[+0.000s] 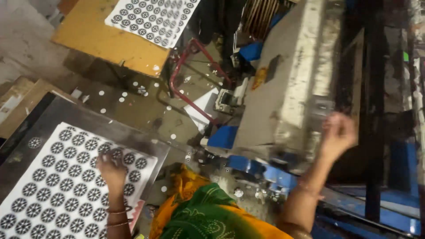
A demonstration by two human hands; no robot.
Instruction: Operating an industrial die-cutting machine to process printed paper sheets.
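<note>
Two hands: both at work, well apart.
Landmark: the grey press machine, blue-framed, right of centre.
Left hand: far left of the machine, fingers pressed flat on the printed sheet stack; not closed round anything.
Right hand: against the machine's right side, curled into a fist; what it grips I cannot tell.
Sheets: white, rows of black round patterns; long axis runs from lower left up towards the machine.
Progress: punched white discs litter the floor left of the machine; the stack looks uncut, so much seems left.
Elsewhere: another sheet on a yellow board, upper left of the machine.
</note>
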